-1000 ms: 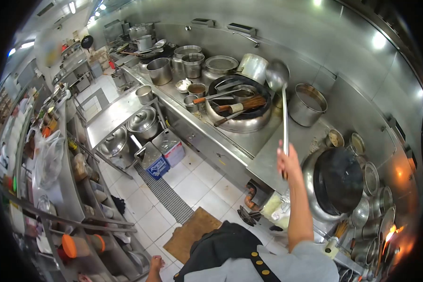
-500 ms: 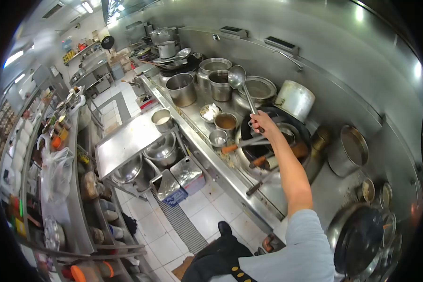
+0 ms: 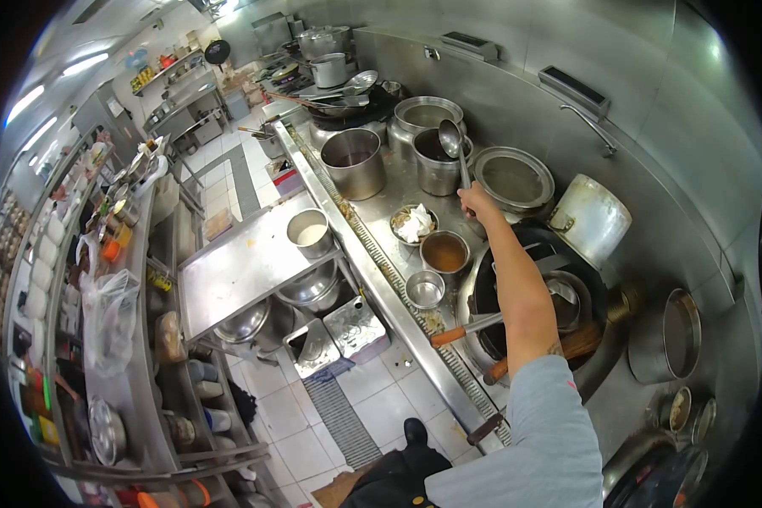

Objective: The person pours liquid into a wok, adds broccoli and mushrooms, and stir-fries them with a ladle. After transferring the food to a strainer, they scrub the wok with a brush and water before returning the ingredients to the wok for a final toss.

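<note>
My right hand (image 3: 477, 203) is closed round the handle of a metal ladle (image 3: 450, 139), reaching forward over the steel stove counter. The ladle's bowl is at the mouth of a tall steel pot (image 3: 438, 173) of dark contents. Nearer to me are a bowl with white stuff (image 3: 413, 223), a pot of brown liquid (image 3: 444, 252) and a small metal cup (image 3: 425, 289). Under my forearm lies a black wok (image 3: 491, 292) with tools whose wooden handles (image 3: 449, 336) stick out to the left. My left hand is not in view.
A steel side table (image 3: 229, 279) holds a pot of pale contents (image 3: 310, 233). A large pot (image 3: 353, 165) and a lidded pot (image 3: 513, 179) stand on the counter. Shelves (image 3: 135, 372) run along the left. A faucet (image 3: 588, 127) juts from the back wall.
My right hand has moved forward and lowered the ladle from above the counter to the tall pot's mouth. The camera view has shifted, so the counter items appear nearer.
</note>
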A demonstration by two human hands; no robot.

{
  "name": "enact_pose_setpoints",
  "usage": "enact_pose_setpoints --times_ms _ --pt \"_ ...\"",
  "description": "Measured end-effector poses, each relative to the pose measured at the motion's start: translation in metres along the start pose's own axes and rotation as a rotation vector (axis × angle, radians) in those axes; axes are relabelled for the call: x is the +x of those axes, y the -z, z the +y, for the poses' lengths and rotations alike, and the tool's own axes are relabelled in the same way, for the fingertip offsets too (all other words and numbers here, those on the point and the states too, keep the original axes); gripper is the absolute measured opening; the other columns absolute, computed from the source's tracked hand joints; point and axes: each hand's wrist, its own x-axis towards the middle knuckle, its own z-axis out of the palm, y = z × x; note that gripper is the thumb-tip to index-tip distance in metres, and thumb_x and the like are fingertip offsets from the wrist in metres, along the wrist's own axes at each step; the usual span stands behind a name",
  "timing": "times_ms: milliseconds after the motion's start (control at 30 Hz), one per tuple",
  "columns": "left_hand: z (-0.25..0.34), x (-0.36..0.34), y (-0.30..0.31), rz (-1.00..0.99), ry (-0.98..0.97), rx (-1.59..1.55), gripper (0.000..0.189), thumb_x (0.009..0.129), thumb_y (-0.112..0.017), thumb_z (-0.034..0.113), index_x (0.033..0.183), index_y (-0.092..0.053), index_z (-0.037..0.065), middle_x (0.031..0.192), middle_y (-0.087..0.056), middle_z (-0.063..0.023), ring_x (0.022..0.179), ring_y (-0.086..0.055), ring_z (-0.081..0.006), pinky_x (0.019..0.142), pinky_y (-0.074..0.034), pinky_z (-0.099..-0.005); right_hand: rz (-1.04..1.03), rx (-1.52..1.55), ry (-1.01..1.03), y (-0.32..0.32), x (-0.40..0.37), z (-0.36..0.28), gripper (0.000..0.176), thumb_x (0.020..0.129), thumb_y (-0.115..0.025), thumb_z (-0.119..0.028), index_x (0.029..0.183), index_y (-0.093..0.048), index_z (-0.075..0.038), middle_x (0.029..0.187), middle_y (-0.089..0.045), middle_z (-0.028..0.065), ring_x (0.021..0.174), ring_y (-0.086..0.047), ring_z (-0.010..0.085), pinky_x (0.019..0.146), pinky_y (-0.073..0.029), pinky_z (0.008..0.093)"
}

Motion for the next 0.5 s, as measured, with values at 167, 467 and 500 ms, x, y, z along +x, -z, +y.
enact_pose_setpoints --times_ms 167,467,500 --pt "0.029 0.015 -0.006 0.005 -0.013 -0.042 0.049 0.089 -0.063 0.042 0.121 -0.056 0.004 0.101 -0.067 -0.0148 0.086 -0.064 -0.0300 0.074 -0.051 -0.0435 -0.152 0.051 -0.105 -0.001 0.021 -0.016 0.015 0.091 -0.056 -0.013 0.094 -0.046 -0.002 0.058 -0.049 0.0027 0.044 -0.046 0.0116 0.039 -0.035 0.0270" --pt "0.052 0.023 -0.013 -0.143 -0.013 0.137 0.057 0.085 -0.065 0.049 0.130 -0.051 0.016 0.108 -0.067 -0.0117 0.094 -0.065 -0.0283 0.079 -0.052 -0.0468 -0.200 1.063 -0.153 -0.001 0.008 -0.020 0.014 0.093 -0.051 -0.012 0.084 -0.042 -0.009 0.061 -0.043 -0.0017 0.044 -0.043 0.0076 0.038 -0.032 0.0252" --pt "0.057 0.028 -0.015 -0.153 -0.032 0.132 0.056 0.086 -0.065 0.049 0.130 -0.051 0.016 0.108 -0.066 -0.0114 0.094 -0.064 -0.0280 0.080 -0.052 -0.0466 -0.185 1.066 -0.143 0.003 -0.008 -0.023 0.014 0.093 -0.051 -0.012 0.084 -0.042 -0.009 0.061 -0.043 -0.0017 0.044 -0.043 0.0076 0.038 -0.032 0.0252"
